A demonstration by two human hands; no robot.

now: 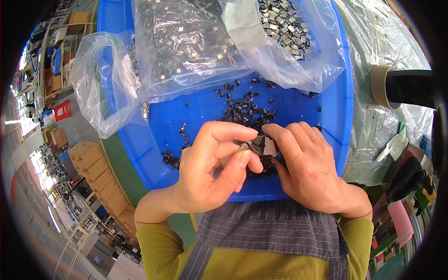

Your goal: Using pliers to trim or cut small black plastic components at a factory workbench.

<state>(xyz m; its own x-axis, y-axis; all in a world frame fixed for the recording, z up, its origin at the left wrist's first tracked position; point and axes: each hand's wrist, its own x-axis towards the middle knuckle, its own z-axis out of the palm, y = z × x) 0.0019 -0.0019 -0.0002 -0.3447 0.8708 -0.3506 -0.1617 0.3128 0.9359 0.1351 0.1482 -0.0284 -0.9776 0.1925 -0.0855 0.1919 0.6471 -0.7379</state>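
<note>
— What is seen at the blue tub (pixel 343 116)?

— Both hands are held low over the near edge of the tub. A small dark part (pixel 256 142) with a pale square face is pinched between them, just above the tub's floor.

— How is the part gripped?

— The left hand (pixel 210 170) is curled, thumb and forefinger closed narrowly on the left end of the part. The right hand (pixel 305 165) is closed on its right end, fingertips pressed against the pale face. Neither hand is spread wide.

— What is found around the hands?

— A heap of small black pieces (pixel 245 109) is scattered on the tub's floor just beyond the fingers, and a smaller clump (pixel 170 159) lies at the tub's left side, near the left thumb. More dark pieces are partly hidden under the hands.

— And farther back in the tub?

— Two clear plastic bags are laid across the far half. The bag of dark pieces flecked with pale squares (pixel 186 42) sits toward the tub's far left; the bag of grey metal squares (pixel 284 23) sits at its far right, mouth open. A slack empty bag (pixel 105 88) is draped over the tub's left rim.

— Anything outside the tub?

— A roll of brown tape (pixel 381 86) is seen to the right of the tub on a sheet of clear plastic. A striped grey apron (pixel 270 233) over yellow-green sleeves is shown at the tub's near edge.
</note>
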